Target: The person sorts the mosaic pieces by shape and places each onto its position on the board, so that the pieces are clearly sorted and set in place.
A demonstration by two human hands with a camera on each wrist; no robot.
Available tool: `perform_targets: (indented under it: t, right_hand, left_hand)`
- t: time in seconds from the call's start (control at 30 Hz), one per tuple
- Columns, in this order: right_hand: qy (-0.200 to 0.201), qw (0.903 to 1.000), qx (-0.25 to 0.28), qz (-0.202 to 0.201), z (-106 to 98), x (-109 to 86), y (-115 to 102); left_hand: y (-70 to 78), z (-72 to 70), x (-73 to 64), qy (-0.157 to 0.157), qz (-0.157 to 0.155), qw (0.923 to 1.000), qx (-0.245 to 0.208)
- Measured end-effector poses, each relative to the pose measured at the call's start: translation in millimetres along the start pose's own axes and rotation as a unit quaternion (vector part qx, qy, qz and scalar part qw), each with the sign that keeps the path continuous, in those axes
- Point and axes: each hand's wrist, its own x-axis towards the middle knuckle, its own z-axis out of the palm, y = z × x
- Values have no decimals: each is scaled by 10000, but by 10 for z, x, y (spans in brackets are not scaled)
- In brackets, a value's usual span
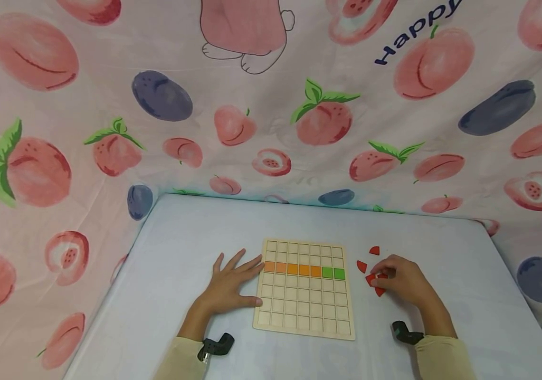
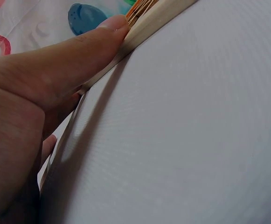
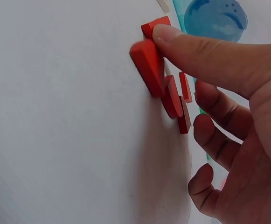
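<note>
A square wooden grid board (image 1: 299, 333) lies on the white table, one row filled with light orange (image 1: 275, 267), orange (image 1: 304, 270) and green squares (image 1: 333, 273). My left hand (image 1: 230, 287) is spread at its left side, fingertips and thumb against the edge. In the left wrist view the thumb (image 2: 93, 46) presses the board's rim (image 2: 144, 37). To the board's right, my right hand (image 1: 401, 277) bends over several red quarter-circle blocks (image 1: 380, 291). Its thumb (image 3: 196, 49) pinches a red block (image 3: 149, 28), the index finger mostly hidden. Another red block (image 3: 147, 65) is close beside the thumb.
Two loose red blocks, an upper one (image 1: 374, 250) and a lower one (image 1: 361, 266), lie between board and right hand. A fruit-patterned cloth (image 1: 271, 116) hangs behind and beside the table (image 1: 157, 316). Black wrist cameras show on the left wrist (image 1: 217, 345) and right wrist (image 1: 406, 333).
</note>
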Motion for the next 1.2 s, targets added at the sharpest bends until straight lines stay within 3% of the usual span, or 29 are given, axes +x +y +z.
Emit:
perform_targets:
  t: [0.3, 0.63, 0.93, 1.2]
  right_hand:
    - [-187, 9998, 70, 54, 19, -26, -104]
    - [-34, 9971, 751, -105, 92, -33, -221]
    - [-341, 9834, 1636, -708, 286, 31, -455]
    - [-518, 9775, 1932, -673, 469, 129, -738]
  left_hand:
    - [2, 0, -6, -7, 12, 10000, 1]
    - [-12, 23, -5, -7, 5, 10000, 44]
    - [-3, 15, -9, -2, 0, 10000, 58]
    - [15, 0, -1, 12, -49, 10000, 56]
